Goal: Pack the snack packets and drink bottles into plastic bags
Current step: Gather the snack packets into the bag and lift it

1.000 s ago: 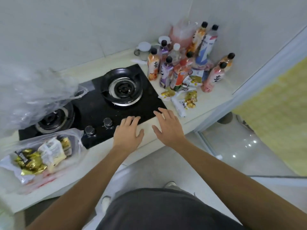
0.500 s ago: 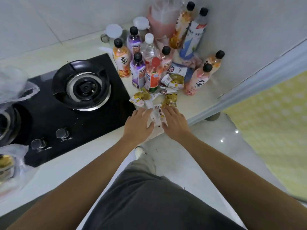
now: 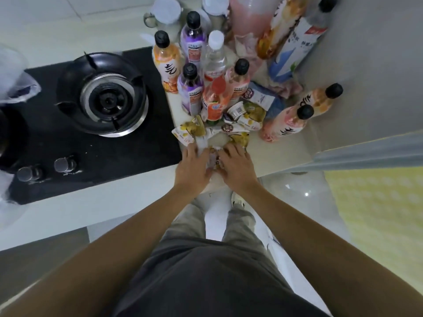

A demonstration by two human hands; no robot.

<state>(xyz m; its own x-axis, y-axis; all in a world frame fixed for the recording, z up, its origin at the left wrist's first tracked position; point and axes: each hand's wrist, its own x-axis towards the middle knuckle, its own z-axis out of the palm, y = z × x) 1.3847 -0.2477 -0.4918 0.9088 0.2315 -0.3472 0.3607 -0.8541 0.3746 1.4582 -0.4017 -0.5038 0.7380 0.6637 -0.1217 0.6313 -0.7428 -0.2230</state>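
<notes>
Several yellow-and-white snack packets lie in a heap on the pale counter, near its front edge. My left hand and my right hand rest side by side on the nearest packets, fingers curled over them, with a white packet pinched between the two hands. Behind the heap stand several drink bottles: an orange one, two purple ones, a clear one and pink ones leaning at the right. A crumpled clear plastic bag shows at the left edge.
A black gas hob with a round burner and two knobs fills the counter left of the packets. Tall bottles stand in the wall corner. Right of the counter a door frame and floor drop away.
The view has swung right, away from the filled bag at the left. Both hands moved from the hob's front edge to the snack heap and closed in on the white packet.
</notes>
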